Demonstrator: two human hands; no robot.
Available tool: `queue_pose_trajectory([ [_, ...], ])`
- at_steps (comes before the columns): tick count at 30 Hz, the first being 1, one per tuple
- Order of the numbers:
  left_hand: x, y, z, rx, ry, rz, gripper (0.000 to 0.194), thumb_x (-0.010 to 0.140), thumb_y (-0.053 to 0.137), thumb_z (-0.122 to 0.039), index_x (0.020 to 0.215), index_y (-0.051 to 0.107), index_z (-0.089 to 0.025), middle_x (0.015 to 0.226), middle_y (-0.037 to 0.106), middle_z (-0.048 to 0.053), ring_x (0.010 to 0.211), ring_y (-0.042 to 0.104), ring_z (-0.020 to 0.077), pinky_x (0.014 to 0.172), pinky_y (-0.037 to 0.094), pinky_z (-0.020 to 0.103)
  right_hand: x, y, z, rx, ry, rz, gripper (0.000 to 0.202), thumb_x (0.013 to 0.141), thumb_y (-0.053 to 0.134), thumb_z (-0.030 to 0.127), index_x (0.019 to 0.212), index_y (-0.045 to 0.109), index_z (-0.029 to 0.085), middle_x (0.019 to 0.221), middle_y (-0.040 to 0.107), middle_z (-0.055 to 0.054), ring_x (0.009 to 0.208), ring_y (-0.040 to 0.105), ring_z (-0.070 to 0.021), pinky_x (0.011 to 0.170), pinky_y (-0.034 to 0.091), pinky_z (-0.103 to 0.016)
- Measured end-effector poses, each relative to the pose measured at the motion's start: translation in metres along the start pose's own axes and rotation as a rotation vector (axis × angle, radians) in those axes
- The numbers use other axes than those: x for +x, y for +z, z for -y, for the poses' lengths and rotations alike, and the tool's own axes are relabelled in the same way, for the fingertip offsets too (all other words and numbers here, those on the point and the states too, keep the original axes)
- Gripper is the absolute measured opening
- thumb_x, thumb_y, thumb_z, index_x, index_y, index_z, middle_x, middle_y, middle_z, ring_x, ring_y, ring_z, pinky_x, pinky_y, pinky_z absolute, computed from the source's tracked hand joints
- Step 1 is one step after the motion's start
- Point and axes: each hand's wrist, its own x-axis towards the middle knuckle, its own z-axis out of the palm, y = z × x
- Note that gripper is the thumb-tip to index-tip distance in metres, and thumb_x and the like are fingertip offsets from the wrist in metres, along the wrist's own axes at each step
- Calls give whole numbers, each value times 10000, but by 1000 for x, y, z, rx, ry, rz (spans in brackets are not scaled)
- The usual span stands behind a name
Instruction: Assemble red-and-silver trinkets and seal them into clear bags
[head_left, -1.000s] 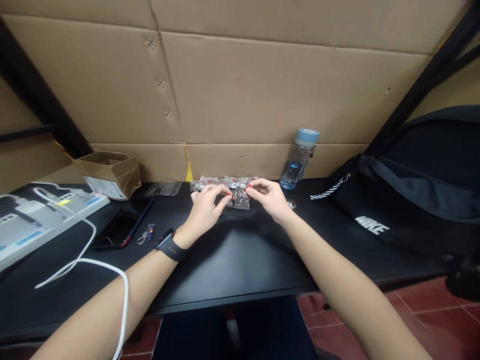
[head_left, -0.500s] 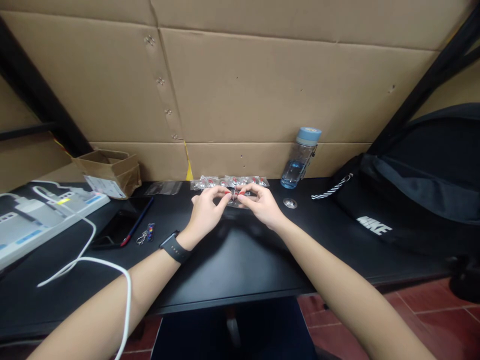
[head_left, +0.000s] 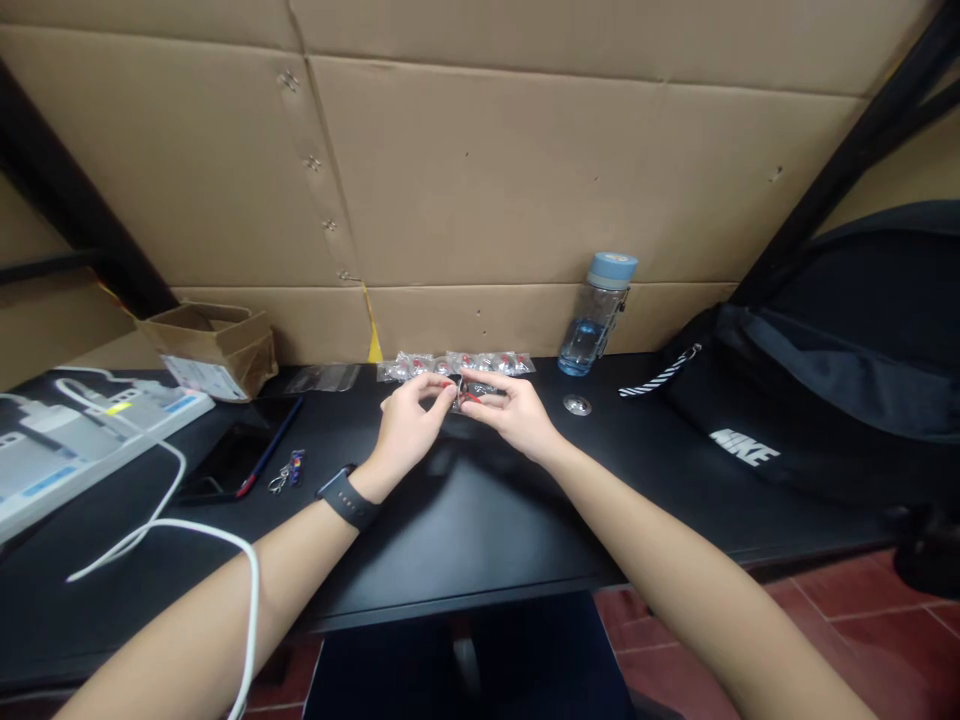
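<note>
As left hand (head_left: 411, 415) and right hand (head_left: 517, 412) pinch a small item (head_left: 460, 388) between them, fingertip handling apparently demands steadiness next.

Angling left forearm (head_left: 300, 555) and right forearm (head_left: 675, 540) forward and inward, holding left hand (head_left: 409, 418) and right hand (head_left: 521, 418) close together at the fingertips (head_left: 448, 391); bending left thumb (head_left: 441, 405) toward forefinger (head_left: 430, 383), pointing right forefinger (head_left: 487, 378) leftward above its thumb.

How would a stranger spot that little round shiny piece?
Find the blue-lidded bottle by the cardboard wall. In front of it on the black desk, right of the right hand, lies the piece: round, shiny and alone, unlike the clear bags in a row.
</note>
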Motion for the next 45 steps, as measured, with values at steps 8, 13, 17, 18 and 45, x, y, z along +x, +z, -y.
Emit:
queue_pose_trajectory([
  [8,0,1,1,-43,7,21,205,904,642,-408,951,700,-218,964,769,35,941,739,220,896,535,330,3,-3,-3,37,26,12,613,773,821,342,1352,639,257,1271,688,-78,868,767,-214,800,647,-350],
  [13,0,1,1,-37,5,22,201,900,646,-407,937,698,-216,954,769,34,935,740,217,896,535,332,2,-3,-3,39,24,47,596,813,784,375,1380,621,284,1396,601,-79,895,762,-202,836,646,-358],
  [17,0,1,1,-15,0,15,200,895,649,-409,929,700,-219,934,769,28,917,740,214,890,534,332,0,-2,0,25,-1,68,570,797,801,345,1344,657,273,1468,549,-76,997,741,-219,975,597,-406],
  [18,0,1,0,-13,2,16,201,894,648,-410,927,701,-219,943,768,29,922,738,214,889,533,330,0,-2,0,19,-2,71,593,780,818,332,1346,654,276,1476,544,-71,1020,734,-223,1007,579,-412],
  [45,-4,-7,13,584,446,716,417,1011,461,-438,1364,601,-265,1419,578,102,1304,535,264,1026,364,409,10,-83,22,-860,61,156,341,678,857,351,957,763,179,865,748,-26,663,648,-135,690,503,-260],
])
